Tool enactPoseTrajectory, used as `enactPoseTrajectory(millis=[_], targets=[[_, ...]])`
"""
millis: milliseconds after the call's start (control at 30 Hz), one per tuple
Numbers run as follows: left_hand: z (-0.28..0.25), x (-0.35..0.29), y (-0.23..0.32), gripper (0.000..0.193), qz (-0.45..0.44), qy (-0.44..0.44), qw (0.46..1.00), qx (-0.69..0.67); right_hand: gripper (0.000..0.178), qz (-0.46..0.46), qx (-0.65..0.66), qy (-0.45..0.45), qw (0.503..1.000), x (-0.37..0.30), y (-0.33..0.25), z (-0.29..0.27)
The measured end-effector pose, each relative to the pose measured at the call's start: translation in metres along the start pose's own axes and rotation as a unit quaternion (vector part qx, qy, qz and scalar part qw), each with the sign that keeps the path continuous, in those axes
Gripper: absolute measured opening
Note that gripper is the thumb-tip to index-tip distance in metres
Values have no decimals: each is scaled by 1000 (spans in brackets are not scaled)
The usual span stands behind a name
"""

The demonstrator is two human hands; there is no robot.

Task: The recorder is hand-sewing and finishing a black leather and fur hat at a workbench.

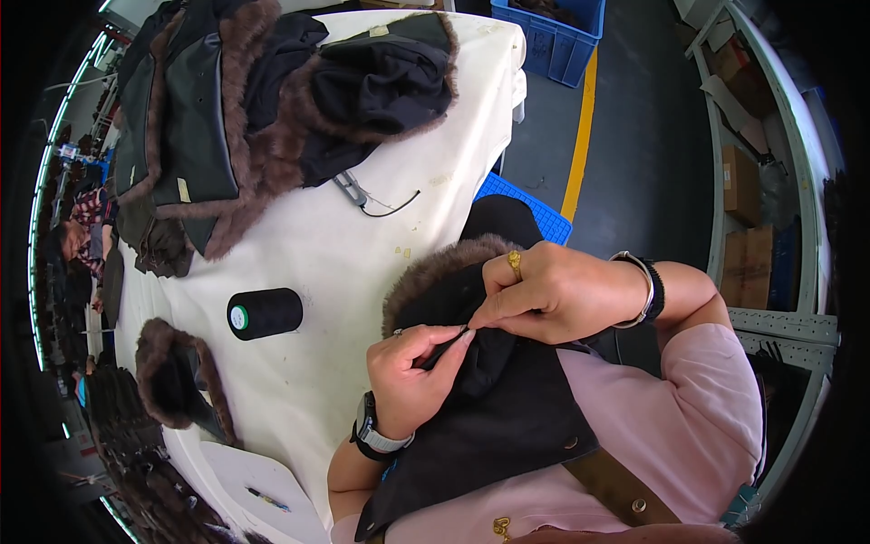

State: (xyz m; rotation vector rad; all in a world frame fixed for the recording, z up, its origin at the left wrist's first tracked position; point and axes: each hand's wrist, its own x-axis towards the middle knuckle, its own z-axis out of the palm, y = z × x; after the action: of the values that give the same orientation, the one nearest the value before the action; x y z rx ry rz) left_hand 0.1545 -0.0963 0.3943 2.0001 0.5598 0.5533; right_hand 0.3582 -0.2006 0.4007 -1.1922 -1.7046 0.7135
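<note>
In my lap and against the table edge lies a black fabric piece (pixel 489 363) with brown fur trim (pixel 412 283) along its far side. My left hand (pixel 412 374) is closed, pinching a fold of the black fabric between thumb and forefinger. The fingertips of my right hand (pixel 555 295) meet those of the left at the same fold, closed in a pinch; whatever is between them is too small to make out. A black apron (pixel 480 435) spreads below both hands. To the left, a black thread spool (pixel 265 314) lies on its side on the white-covered table (pixel 353 272).
Fur-trimmed dark garments (pixel 272 118) are heaped at the far left of the table, with thread snips (pixel 352 189) beside them. A fur-edged piece (pixel 181 381) and a pen (pixel 268 499) lie nearer. Blue crates (pixel 553 41) and shelving (pixel 770 100) stand beyond; a person (pixel 86 236) is at far left.
</note>
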Motion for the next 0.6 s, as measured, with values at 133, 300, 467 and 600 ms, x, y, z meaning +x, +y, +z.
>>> enactPoseTrajectory(millis=[133, 300, 467, 600], targets=[[0, 0, 0, 11, 6, -5, 1000, 6, 15, 1, -4, -10, 1000, 0, 0, -1], [0, -1, -1, 11, 6, -5, 1000, 1, 16, -6, -14, -14, 1000, 0, -1, 0], [0, -1, -1, 11, 14, -4, 1000, 4, 20, -18, -49, -35, 998, 2, -5, -3], [0, -2, 0, 11, 18, -7, 1000, 18, 18, -31, -68, -28, 997, 1, -5, -2]])
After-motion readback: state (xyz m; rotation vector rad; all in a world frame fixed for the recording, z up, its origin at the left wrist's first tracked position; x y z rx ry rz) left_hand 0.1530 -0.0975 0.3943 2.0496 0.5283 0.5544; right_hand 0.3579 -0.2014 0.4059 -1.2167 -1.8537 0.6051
